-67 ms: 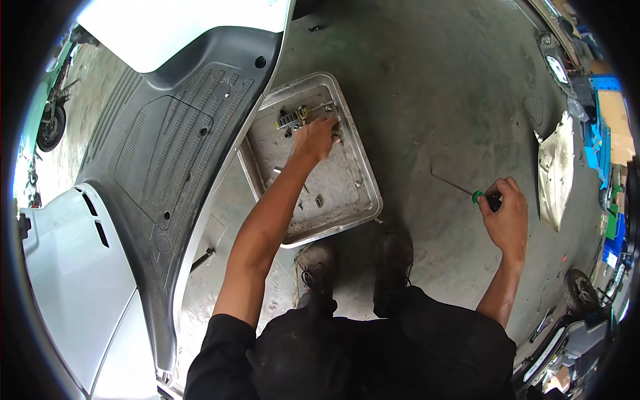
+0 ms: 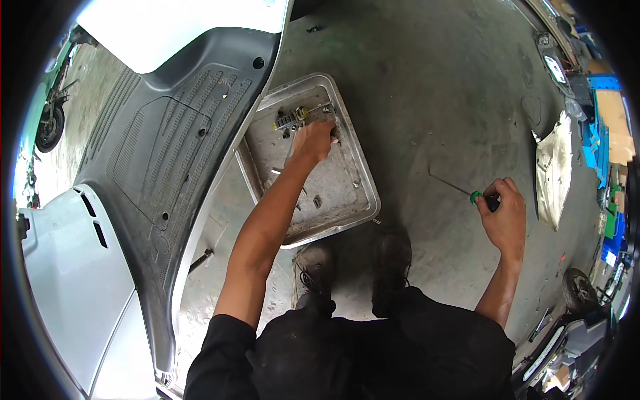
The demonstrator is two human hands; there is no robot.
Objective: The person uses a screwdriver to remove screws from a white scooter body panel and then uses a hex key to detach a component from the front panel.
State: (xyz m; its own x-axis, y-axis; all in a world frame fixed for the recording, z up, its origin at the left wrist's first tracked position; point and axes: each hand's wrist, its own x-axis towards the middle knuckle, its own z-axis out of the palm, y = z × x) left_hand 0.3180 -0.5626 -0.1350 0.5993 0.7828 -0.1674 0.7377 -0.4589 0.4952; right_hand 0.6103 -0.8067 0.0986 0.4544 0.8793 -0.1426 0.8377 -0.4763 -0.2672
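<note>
A rectangular metal tray [image 2: 363, 187] lies on the floor in front of my boots. My left hand [image 2: 313, 140] reaches into its far right part, fingers curled down at small metal pieces; what they grip is hidden. Just beyond that hand lie a socket set in a strip holder [image 2: 288, 121] and other small fittings, and lower in the tray a few loose bits. Out to the right of the tray, my right hand [image 2: 500, 213] is closed round the green-and-black handle of a screwdriver [image 2: 453, 184], its long thin shaft pointing forward and left.
A white scooter body [image 2: 80, 280] with a black footboard [image 2: 160, 153] flanks the tray on the left; a green two-wheeler [image 2: 50, 123] stands behind it. A white panel [image 2: 552, 170], blue bins [image 2: 593, 147], cardboard and a wheel [image 2: 579, 290] line the right. My boots [image 2: 390, 267] are below.
The view has shifted very slightly, and my left hand's fingers have moved a little within the tray. Otherwise the scene looks the same.
</note>
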